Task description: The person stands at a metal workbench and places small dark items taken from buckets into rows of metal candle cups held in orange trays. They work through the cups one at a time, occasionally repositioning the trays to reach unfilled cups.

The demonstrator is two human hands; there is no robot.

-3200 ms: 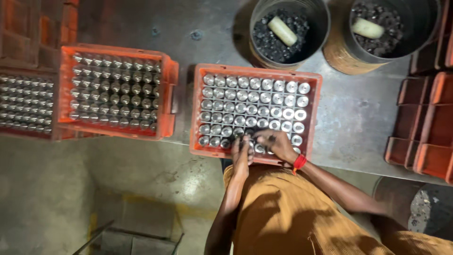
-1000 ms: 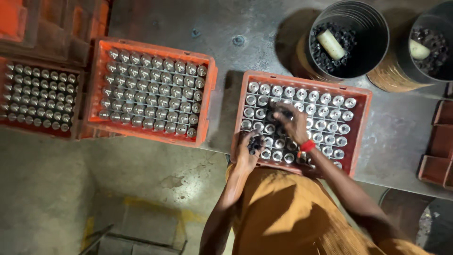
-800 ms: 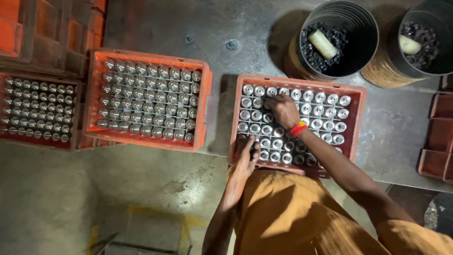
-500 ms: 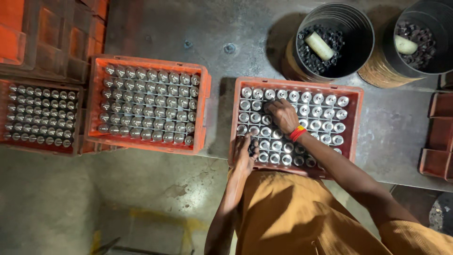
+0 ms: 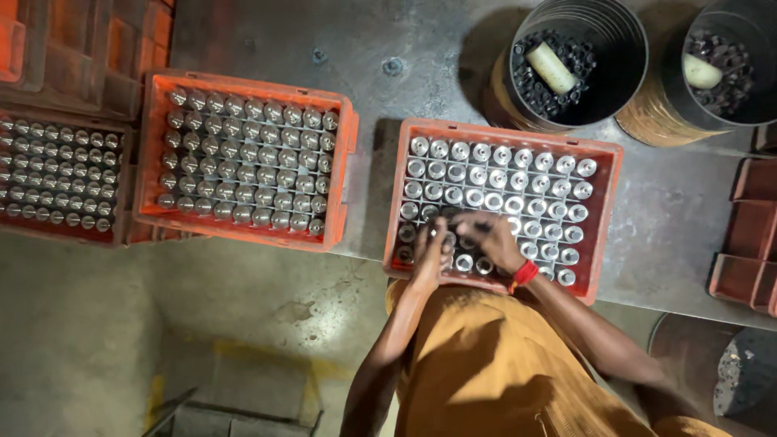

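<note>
An orange crate (image 5: 605, 212) on the metal bench holds rows of upright shiny metal cylinders (image 5: 518, 180). Both my hands are over its near left corner. My left hand (image 5: 429, 252) is curled, cupping what look like small dark parts, and rests on the cylinder tops. My right hand (image 5: 492, 239), with a red band at the wrist, lies next to it. Its bent fingertips meet the left hand's fingers. Anything pinched between them is too small to make out.
A second orange crate (image 5: 346, 146) full of cylinders stands to the left, and a third (image 5: 121, 186) lies further left. Two round buckets (image 5: 579, 61) (image 5: 720, 69) of small dark parts, each with a pale scoop, stand behind. Empty red trays (image 5: 749, 235) are stacked at the right.
My right hand has drawn back from the middle rows of the crate to the near left corner, joining my left hand. The view has shifted slightly to the left.
</note>
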